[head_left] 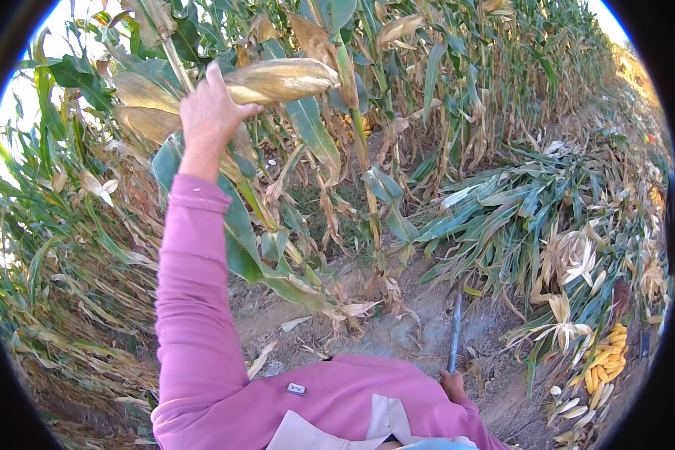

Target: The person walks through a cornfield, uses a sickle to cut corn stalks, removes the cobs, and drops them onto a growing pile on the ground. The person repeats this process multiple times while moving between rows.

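My left hand [211,112] is raised at the upper left and closed round a corn stalk [175,63]. Beside the fingers, an ear of corn in dry tan husk [281,81] points to the right. More dry-husked ears [148,105] hang just left of the hand. Below it the stalk runs down toward the soil, with long green leaves [238,229] on it. Low on the right, my right hand [453,385] is wrapped round the grey-blue handle [455,334] of a long-handled tool. The tool's far end is dark and small near the ground, so its blade shape is unclear.
Standing corn plants [457,71] fill the far side and the left. Cut green stalks [514,202] lie heaped at the right. A pile of husked yellow corn cobs [609,358] sits at the lower right among loose husks [561,326]. Bare soil [397,337] lies before me.
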### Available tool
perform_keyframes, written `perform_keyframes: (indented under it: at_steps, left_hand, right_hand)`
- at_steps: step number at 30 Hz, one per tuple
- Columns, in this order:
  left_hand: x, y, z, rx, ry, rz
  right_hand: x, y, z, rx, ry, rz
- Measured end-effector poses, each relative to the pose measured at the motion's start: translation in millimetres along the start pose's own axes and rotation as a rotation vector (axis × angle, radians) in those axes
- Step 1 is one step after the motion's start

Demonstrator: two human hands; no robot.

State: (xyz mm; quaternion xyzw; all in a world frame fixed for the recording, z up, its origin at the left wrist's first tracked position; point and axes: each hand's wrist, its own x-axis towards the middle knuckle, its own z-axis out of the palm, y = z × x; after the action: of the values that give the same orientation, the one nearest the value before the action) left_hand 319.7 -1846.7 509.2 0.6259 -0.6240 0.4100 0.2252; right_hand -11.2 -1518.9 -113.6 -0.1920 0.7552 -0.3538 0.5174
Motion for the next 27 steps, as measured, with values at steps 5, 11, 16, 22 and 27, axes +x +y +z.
perform_keyframes:
  at_steps: [5, 11, 16, 22, 27]
  left_hand:
    - [-76.0, 25.3, 91.1, -0.875, -0.406, -0.287]
    - [-146.0, 88.4, 191.3, -2.144, -0.544, -0.609]
    - [-139.1, 109.5, 210.7, -2.447, -0.576, -0.651]
    - [-185.2, 130.5, 197.4, -2.649, -0.535, -0.627]
    - [-176.9, 108.8, 192.2, -2.517, -0.627, -0.554]
  right_hand:
    - [-4.8, -6.2, -0.2, -0.132, -0.066, -0.011]
    - [-12.8, 5.6, -15.1, -0.333, -0.068, -0.072]
    - [-43.1, 25.4, -29.0, -0.299, -0.058, -0.043]
    - [-44.0, 80.8, -27.3, -0.358, -0.044, -0.009]
    - [-32.4, 113.8, -32.0, -0.237, -0.016, 0.071]
